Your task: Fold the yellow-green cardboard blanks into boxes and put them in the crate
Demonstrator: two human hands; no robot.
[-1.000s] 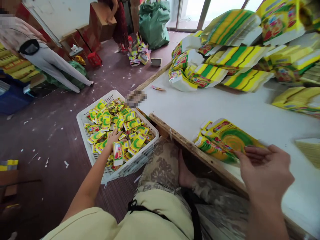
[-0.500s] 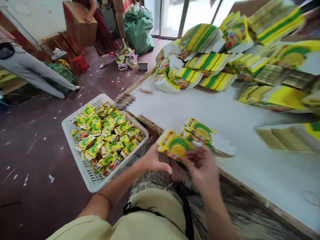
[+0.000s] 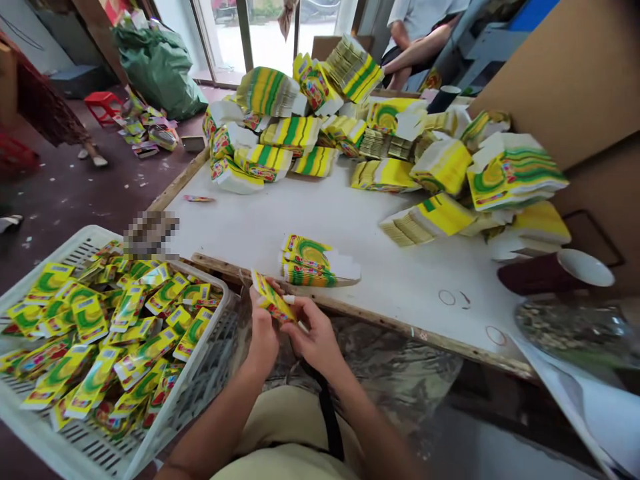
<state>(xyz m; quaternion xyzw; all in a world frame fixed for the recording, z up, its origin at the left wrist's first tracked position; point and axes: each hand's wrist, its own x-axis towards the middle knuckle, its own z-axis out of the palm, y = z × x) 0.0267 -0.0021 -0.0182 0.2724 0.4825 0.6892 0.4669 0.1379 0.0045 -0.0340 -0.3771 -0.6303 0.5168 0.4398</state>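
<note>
Both hands hold a small yellow-and-green printed carton (image 3: 274, 301) just off the table's front edge. My left hand (image 3: 263, 340) grips its left end, and my right hand (image 3: 315, 337) pinches its right end, with something white on one fingertip. The carton is tilted, its narrow side towards me. Right behind it, a fanned stack of flat cartons (image 3: 307, 257) with white flaps lies on the white table (image 3: 250, 217). To my left is a white plastic basket (image 3: 223, 293) holding many closed cartons (image 3: 133, 333) of the same print.
Bundles of flat cartons (image 3: 303, 133) cover the far side of the table. At right stand a dark red mug (image 3: 535, 272), a clear bag (image 3: 570, 327) and large cardboard (image 3: 555, 87). Two rubber bands lie nearby. A person (image 3: 425, 33) sits beyond; another stands far left by a green sack (image 3: 160, 70).
The view has swung right, so the basket appears nearer and lower left. My left hand, open beside the carton before, has closed on it. The carton has turned from face-up to edge-on.
</note>
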